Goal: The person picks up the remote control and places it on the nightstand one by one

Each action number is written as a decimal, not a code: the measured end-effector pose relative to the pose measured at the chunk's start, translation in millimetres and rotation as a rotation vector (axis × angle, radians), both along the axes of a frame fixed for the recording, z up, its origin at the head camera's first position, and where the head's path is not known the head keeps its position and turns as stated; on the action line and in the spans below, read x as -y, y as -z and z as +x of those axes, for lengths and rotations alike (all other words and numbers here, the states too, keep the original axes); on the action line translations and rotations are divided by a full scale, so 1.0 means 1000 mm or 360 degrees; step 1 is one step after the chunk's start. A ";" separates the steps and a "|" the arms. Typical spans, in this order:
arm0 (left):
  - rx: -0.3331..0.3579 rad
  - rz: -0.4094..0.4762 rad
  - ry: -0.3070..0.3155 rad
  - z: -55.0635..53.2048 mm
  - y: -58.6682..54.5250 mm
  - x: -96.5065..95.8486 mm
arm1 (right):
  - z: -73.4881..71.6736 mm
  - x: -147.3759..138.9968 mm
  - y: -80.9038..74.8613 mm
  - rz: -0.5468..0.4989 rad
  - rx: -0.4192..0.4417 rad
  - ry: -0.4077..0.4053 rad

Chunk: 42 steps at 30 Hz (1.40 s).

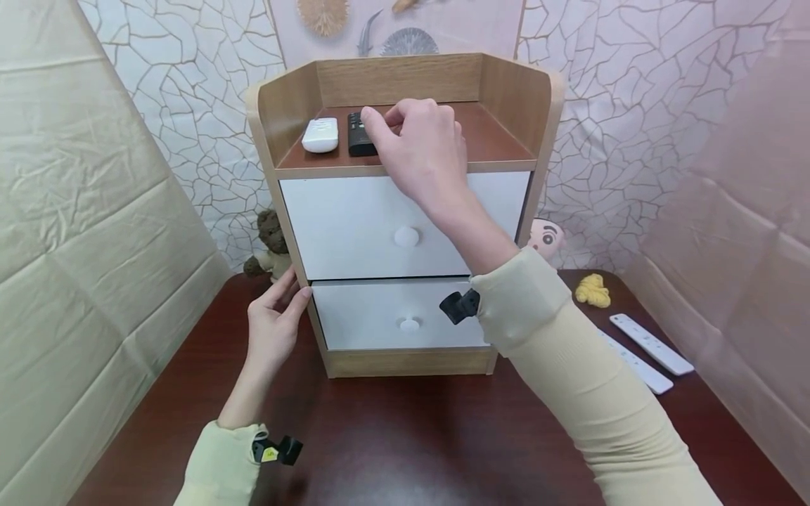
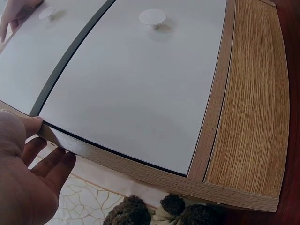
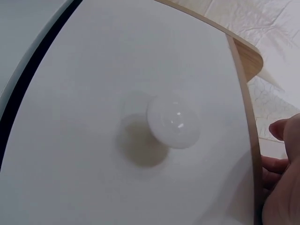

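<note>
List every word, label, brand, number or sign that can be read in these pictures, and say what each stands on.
No text can be read with certainty.
Cabinet, wooden strip below the lower drawer: one tiny mark, perhaps "S" or "5", too small to tell.
Yellow label at the left wrist: dark mark, too small to read.
Black remote: pale button markings, too small to read.
</note>
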<state>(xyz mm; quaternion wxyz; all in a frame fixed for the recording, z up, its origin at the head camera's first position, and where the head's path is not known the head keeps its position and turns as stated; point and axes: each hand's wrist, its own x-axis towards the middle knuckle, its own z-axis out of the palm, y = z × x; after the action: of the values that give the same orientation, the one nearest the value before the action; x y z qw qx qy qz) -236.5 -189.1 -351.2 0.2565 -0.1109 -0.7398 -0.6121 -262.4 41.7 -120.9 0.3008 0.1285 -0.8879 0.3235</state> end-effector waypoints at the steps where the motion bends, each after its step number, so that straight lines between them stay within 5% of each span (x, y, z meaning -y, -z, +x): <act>1: 0.0004 -0.0001 -0.0003 0.000 0.000 0.000 | 0.001 -0.002 0.000 -0.0029 -0.0009 -0.0032; 10: 0.0020 0.0029 -0.0003 0.000 -0.003 -0.001 | 0.028 -0.044 0.002 -0.0263 -0.0284 -0.0325; 18: 0.0020 0.0019 -0.0002 0.002 -0.003 0.001 | 0.059 -0.105 0.017 -0.0216 -0.0572 -0.0329; 32: 0.0060 0.0037 0.0003 0.004 -0.002 -0.001 | 0.098 -0.216 0.074 -0.0304 -0.0284 0.0166; 42: 0.0072 0.0048 -0.0018 0.002 -0.001 -0.002 | 0.113 -0.266 0.128 -0.0309 -0.0041 0.0194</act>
<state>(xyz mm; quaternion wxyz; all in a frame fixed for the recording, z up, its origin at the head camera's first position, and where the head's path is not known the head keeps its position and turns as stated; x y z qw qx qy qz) -234.4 -186.6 -350.5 0.2446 -0.0890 -0.7367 -0.6241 -149.7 307.7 -248.7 0.3423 0.0485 -0.8546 0.3875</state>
